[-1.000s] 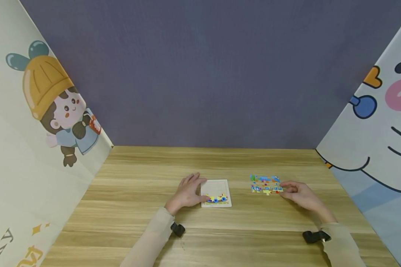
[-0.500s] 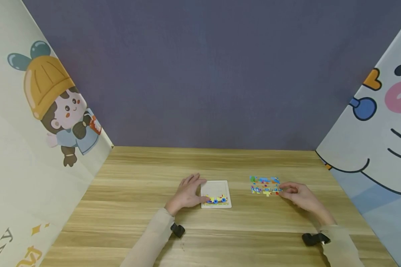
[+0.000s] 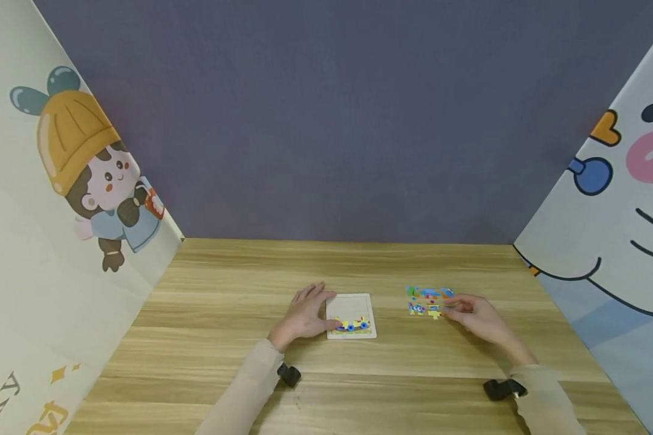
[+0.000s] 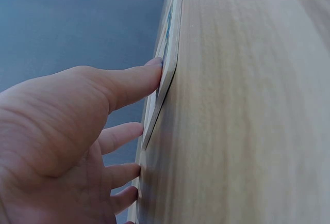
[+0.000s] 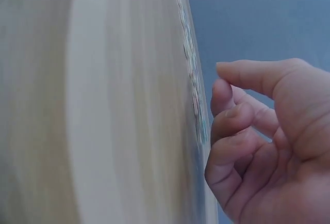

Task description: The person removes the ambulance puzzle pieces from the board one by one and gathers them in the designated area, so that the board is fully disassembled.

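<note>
My left hand (image 3: 305, 314) rests on the left side of a white square puzzle tray (image 3: 348, 305), with the thumb over its lower left corner. A row of assembled pieces with yellow shapes and blue wheels (image 3: 354, 326) fills the tray's lower part. In the left wrist view, the thumb (image 4: 136, 82) presses the tray's edge and the other fingers are spread. My right hand (image 3: 479, 317) pinches a puzzle piece between thumb and index fingertip, almost wholly hidden by the fingers. Just left of it, loose colourful puzzle pieces (image 3: 430, 293) lie in two rows.
The wooden table (image 3: 250, 386) extends around the tray and pieces, up to a dark back wall (image 3: 326, 133). Printed cartoon panels stand at the left and right. Each wrist carries a small black camera (image 3: 289, 374).
My right hand has shifted a little to the left, and the lower row's right-end piece no longer shows on the table. The left hand and the tray stay where they were.
</note>
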Available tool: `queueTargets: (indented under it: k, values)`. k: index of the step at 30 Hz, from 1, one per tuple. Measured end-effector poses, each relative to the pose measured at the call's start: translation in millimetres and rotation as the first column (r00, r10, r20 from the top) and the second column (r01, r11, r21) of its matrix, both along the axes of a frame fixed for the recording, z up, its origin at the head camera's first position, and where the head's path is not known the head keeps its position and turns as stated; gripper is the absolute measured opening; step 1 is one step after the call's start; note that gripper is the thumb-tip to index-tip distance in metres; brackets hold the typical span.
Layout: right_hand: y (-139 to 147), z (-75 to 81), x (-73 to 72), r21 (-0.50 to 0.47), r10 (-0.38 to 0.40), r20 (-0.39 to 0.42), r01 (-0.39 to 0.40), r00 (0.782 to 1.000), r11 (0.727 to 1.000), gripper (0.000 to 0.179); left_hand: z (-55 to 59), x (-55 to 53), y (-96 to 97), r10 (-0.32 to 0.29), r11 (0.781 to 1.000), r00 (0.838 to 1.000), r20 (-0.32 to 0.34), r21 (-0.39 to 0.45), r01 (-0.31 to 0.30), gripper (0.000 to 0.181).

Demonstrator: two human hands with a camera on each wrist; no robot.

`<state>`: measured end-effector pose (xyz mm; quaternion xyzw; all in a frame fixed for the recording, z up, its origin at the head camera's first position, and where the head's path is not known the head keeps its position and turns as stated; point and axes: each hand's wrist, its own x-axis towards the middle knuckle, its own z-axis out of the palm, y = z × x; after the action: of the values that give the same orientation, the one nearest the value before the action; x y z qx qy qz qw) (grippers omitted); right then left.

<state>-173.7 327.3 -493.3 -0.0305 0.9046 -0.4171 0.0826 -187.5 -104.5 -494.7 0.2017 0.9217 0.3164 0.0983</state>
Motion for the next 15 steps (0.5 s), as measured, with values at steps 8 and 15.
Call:
queueTargets:
  k: [8,15]
  values:
    - [-17,0.8,-5.2,-0.022,0.044,-0.005,-0.044,0.999,0.999,0.038,0.2,0.1,0.4,0.000,1.000,1.000,-0.001,-0.010,0.000,0.073]
    - [-33,2.1,-6.4,-0.035,0.082,-0.013,-0.082,0.997,0.996,0.041,-1.1,-0.6,0.3,0.000,1.000,1.000,0.002,-0.016,0.000,0.073]
